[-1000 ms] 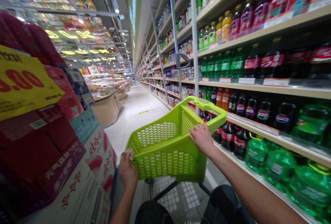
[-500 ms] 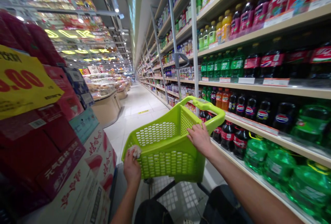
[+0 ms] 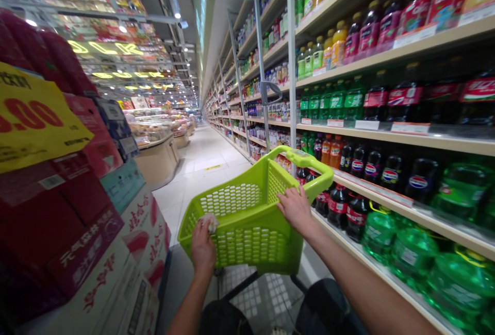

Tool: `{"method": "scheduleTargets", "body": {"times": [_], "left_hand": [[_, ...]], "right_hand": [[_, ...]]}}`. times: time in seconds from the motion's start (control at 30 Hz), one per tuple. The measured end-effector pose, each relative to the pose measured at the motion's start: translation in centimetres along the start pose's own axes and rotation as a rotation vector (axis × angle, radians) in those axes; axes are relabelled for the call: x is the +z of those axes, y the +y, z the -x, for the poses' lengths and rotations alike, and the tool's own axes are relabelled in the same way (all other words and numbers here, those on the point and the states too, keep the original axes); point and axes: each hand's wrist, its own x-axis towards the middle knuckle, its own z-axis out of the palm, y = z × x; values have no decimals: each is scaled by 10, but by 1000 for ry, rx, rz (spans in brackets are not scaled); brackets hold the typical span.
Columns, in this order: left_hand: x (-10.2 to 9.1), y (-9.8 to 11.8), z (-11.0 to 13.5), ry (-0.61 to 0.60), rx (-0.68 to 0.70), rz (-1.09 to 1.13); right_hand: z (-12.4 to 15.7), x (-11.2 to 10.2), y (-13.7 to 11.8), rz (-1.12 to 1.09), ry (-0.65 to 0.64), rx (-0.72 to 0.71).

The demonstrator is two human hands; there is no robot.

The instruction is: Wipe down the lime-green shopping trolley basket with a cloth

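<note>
A lime-green plastic shopping basket (image 3: 247, 221) with a curved handle (image 3: 309, 162) sits tilted in front of me over a wire cart frame (image 3: 251, 294). My left hand (image 3: 203, 245) is closed on a small white crumpled cloth (image 3: 211, 221) pressed against the basket's near-left rim. My right hand (image 3: 296, 208) grips the basket's right rim just below the handle, fingers curled over the edge. The inside of the basket shows nothing.
Shelves of soda bottles (image 3: 386, 170) run along the right, green jugs (image 3: 456, 278) lowest. Stacked red and white cartons (image 3: 88, 242) with a yellow price sign (image 3: 34, 118) crowd the left. The tiled aisle (image 3: 204, 170) stretches ahead past display counters (image 3: 158, 160).
My left hand with the cloth has slid from the basket's left corner rightward along the near rim. The basket has swung slightly left and lower; my right hand kept its grip.
</note>
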Motion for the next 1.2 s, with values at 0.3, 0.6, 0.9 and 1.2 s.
{"method": "scheduleTargets", "body": {"times": [0.3,0.6,0.9,1.2], "left_hand": [[36,73,2,-142,274,181],[14,43,4,-104,165,147],[18,65,3,-206,223,162],[43,71,-10,-147,106,142]], "right_hand": [[0,4,1,-5,1,-11],[-2,4,2,1,-2,6],[-2,3,4,2,-1,-4],[-1,5,9,-7,6,-13]]}}
